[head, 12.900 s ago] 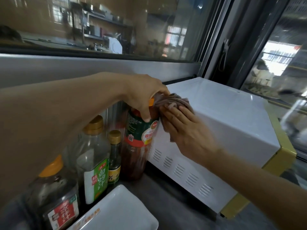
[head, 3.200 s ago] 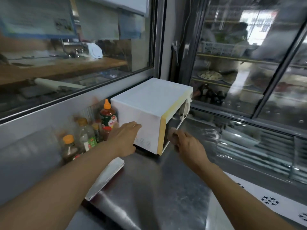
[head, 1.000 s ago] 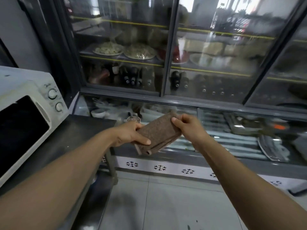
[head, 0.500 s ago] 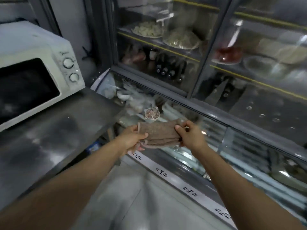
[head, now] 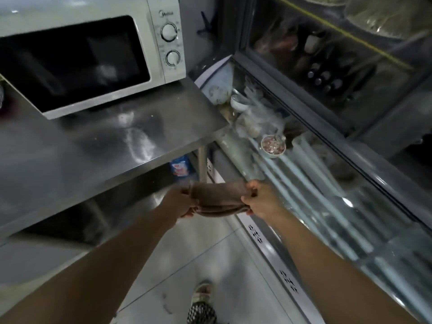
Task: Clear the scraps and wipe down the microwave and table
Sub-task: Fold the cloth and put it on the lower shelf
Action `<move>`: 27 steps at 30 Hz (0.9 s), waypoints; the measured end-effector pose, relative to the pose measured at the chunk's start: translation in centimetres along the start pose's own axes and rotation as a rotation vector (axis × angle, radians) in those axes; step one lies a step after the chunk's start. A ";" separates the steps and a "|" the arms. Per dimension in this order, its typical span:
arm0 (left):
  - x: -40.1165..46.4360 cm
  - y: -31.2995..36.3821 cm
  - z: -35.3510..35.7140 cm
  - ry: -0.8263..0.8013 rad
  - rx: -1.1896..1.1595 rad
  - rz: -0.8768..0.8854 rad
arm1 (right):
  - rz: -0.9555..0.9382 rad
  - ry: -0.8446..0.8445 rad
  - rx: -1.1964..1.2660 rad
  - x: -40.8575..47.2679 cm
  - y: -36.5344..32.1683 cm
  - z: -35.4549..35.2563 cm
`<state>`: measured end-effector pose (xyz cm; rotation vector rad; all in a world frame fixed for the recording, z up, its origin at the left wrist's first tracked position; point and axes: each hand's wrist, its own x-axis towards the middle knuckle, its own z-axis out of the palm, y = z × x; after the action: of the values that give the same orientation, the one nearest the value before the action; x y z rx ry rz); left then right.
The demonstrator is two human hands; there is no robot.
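Over the floor, off the table's front edge: brown cloth [head: 218, 199], folded, pinched at its ends by left hand [head: 181, 203] and right hand [head: 260, 202]. Beyond: steel table [head: 93, 146]; at its back, microwave [head: 88, 50]. Advisable: fold flat, clean face outward, before wiping.

Arms: bare to the frame edge, no sleeves showing
Hands: left hand [head: 181, 203] and right hand [head: 263, 201] ungloved
Foot: sandal [head: 203, 291], straps blurred
Leg: black-and-white checked cloth [head: 201, 313]
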<state>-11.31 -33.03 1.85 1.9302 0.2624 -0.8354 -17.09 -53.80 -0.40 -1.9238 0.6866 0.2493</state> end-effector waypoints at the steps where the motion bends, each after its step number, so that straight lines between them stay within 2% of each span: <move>1: 0.8 -0.2 0.0 0.026 -0.018 -0.020 | -0.013 0.010 -0.054 0.9 -0.1 0.4; 6: 4.4 -0.9 0.3 0.082 -0.093 -0.091 | -0.086 0.019 -0.235 5.2 -0.5 2.0; 17: 10.1 -4.3 -1.0 0.215 -0.305 -0.226 | -0.170 -0.107 -0.363 13.4 -0.3 6.9; 27: 20.0 -14.1 2.2 0.368 -0.474 -0.308 | -0.210 -0.217 -0.465 22.4 8.7 15.1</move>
<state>-4.59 -31.19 -21.70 1.5967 0.9142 -0.5389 -1.80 -50.96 -24.14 -2.3460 0.2913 0.5117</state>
